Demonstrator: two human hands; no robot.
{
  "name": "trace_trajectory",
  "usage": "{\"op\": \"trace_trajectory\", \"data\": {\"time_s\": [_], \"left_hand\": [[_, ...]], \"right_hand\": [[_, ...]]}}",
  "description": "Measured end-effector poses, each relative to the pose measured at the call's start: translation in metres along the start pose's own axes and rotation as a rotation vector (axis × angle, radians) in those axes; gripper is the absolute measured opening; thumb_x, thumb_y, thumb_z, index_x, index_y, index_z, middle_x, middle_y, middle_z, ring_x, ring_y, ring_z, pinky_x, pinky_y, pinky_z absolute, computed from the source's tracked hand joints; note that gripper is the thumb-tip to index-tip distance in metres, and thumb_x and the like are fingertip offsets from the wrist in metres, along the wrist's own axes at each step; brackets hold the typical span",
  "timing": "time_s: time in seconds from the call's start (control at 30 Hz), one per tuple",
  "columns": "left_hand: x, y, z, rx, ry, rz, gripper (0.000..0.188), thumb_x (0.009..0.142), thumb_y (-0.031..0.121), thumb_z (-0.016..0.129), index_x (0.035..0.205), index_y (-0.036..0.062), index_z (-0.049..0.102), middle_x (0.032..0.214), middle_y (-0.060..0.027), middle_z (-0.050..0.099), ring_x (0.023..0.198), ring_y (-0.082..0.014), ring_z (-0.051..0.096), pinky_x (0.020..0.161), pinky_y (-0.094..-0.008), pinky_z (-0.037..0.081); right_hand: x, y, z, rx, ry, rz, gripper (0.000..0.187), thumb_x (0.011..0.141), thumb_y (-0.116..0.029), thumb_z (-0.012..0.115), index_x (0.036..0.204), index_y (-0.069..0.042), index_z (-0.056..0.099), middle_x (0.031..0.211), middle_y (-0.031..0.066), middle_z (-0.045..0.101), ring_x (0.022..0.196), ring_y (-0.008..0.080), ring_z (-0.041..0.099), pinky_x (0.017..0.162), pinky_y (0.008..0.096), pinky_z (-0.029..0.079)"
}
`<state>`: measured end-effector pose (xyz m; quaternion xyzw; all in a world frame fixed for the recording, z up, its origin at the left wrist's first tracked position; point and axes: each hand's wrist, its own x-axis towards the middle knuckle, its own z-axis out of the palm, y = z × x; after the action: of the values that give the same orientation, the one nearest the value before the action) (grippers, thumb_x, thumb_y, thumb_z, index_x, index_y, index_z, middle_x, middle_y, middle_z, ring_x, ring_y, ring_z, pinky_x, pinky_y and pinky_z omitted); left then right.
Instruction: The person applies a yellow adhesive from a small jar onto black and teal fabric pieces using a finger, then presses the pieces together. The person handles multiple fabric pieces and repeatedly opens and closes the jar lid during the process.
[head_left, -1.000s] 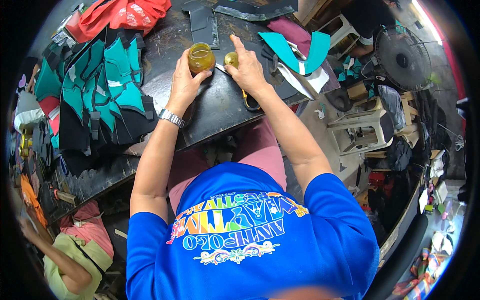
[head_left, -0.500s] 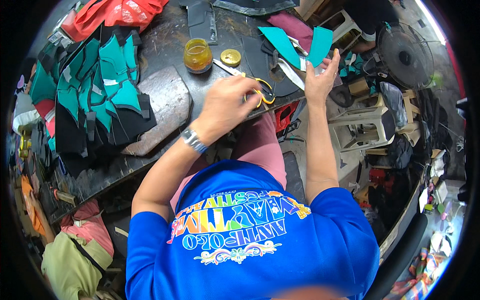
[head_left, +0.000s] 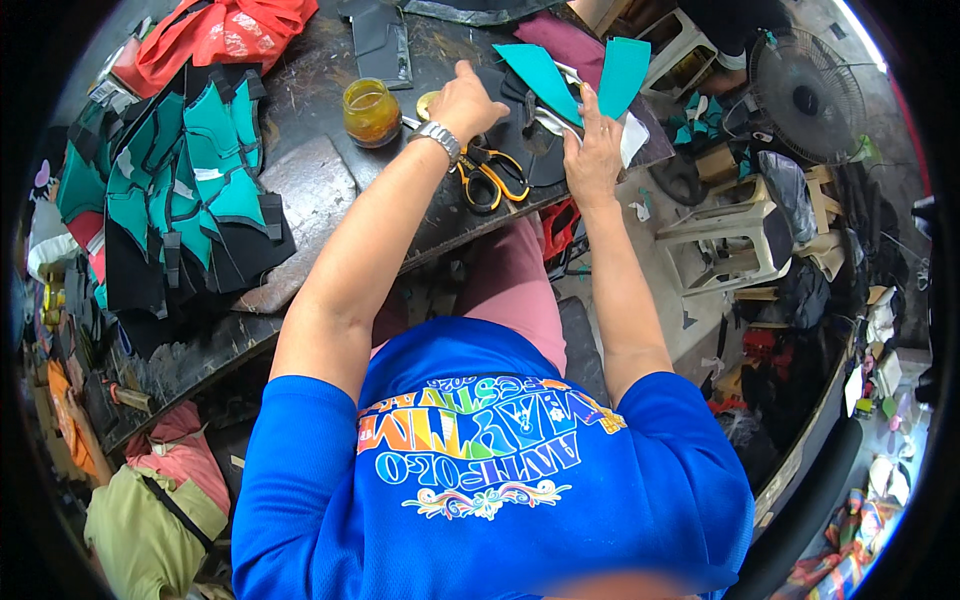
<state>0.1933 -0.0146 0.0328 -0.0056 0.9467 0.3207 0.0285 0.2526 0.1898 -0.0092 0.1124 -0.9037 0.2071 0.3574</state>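
My left hand is over the dark table, beyond the scissors, with its index finger stretched out and thumb apart. It shows nothing in its grasp, though its underside is hidden. Partly covered by that hand is a round gold lid. The scissors, with yellow and black handles, lie on the table just nearer to me. Near the table's right end, my right hand holds a V-shaped teal cut piece at its narrow middle, its two arms spreading away from me. White material shows beside the fingers.
An open glass jar of amber stuff stands left of my left hand. Farther left are a worn flat slab and a heap of teal and black cut pieces. Beyond the table's right edge are a plastic stool and a fan.
My left hand has moved away from the scissors' handles, farther across the table, leaving the scissors lying there. My right hand has shifted slightly left and inward with the teal piece.
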Motion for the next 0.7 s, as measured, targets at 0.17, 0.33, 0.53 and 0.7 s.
{"op": "trace_trajectory", "data": {"time_s": [0.17,0.33,0.53,0.7], "left_hand": [[0.009,-0.016,-0.007,-0.149,-0.17,0.022,0.059,0.079,0.042,0.077,0.113,-0.0046,0.067,0.111,-0.0189,0.07,0.104,-0.0284,0.068,0.095,-0.0372,0.05],[-0.008,-0.014,-0.012,-0.661,-0.099,-0.087,0.038,0.082,0.037,0.073,0.086,-0.0002,0.07,0.07,-0.0045,0.063,0.067,-0.0142,0.057,0.065,-0.0321,0.047],[-0.044,0.003,-0.055,-0.804,0.036,0.205,0.03,0.086,0.03,0.073,0.085,0.0003,0.067,0.069,-0.0005,0.057,0.064,-0.0115,0.051,0.061,-0.0285,0.042],[-0.105,-0.006,-0.099,-0.882,0.442,0.523,0.026,0.09,0.021,0.074,0.099,-0.001,0.065,0.09,-0.0005,0.057,0.08,-0.0067,0.052,0.069,-0.0225,0.044]], "right_hand": [[0.004,0.002,-0.001,0.089,0.001,0.029,0.08,0.08,0.001,0.07,0.151,-0.019,0.039,0.108,0.0066,0.064,0.104,0.027,0.055,0.093,0.0392,0.047],[0.008,0.0,-0.005,0.178,-0.004,0.09,0.081,0.079,0.002,0.071,0.151,-0.019,0.04,0.106,0.0071,0.066,0.102,0.0275,0.056,0.092,0.0396,0.046],[0.013,-0.001,-0.002,0.162,-0.021,0.137,0.081,0.079,0.0,0.071,0.151,-0.019,0.039,0.104,0.0067,0.068,0.1,0.0275,0.057,0.092,0.0402,0.046],[0.011,0.0,0.0,0.148,-0.027,0.13,0.081,0.079,-0.001,0.07,0.151,-0.018,0.039,0.105,0.0071,0.067,0.099,0.0282,0.056,0.091,0.0402,0.046]]}}
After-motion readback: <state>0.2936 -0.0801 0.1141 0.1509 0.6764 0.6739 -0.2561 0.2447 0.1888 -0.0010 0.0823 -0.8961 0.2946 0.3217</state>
